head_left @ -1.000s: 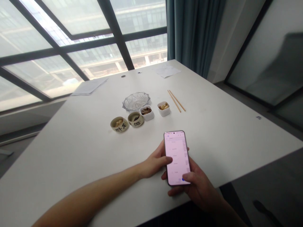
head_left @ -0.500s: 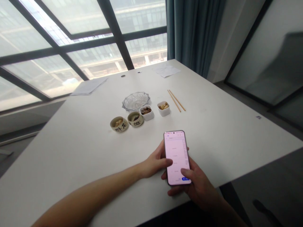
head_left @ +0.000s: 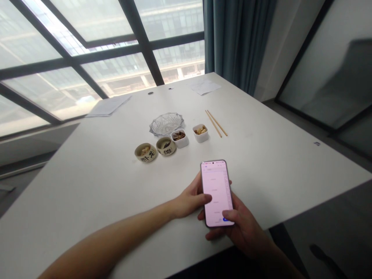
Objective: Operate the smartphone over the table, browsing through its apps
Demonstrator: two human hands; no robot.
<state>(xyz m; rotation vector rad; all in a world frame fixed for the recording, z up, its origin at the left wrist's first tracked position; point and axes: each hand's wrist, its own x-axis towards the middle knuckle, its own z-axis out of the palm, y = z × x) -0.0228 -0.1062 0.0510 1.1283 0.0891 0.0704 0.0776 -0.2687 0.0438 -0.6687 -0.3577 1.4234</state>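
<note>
A smartphone [head_left: 215,190] with a lit, pale pink screen is held upright above the near edge of the white table [head_left: 139,186]. My left hand [head_left: 190,199] grips its left side, the thumb lying over the screen's edge. My right hand [head_left: 241,223] wraps round the lower right corner, its thumb on the glass near a blue button. Fingers of both hands are partly hidden behind the phone. Beyond it stand two greenish cups [head_left: 145,154] with dark characters, and two white square bowls [head_left: 200,134], all with dried food pieces inside.
A clear glass dish [head_left: 166,124] sits behind the cups. Two wooden chopsticks [head_left: 216,124] lie right of the bowls. Paper sheets [head_left: 109,106] rest at the far left, more paper [head_left: 205,87] at the back. A window and a blue curtain [head_left: 235,42] border the table.
The text on the phone screen has shifted slightly, and the right thumb covers more of the blue button. Both hands keep their hold; the bowls and cups stay put.
</note>
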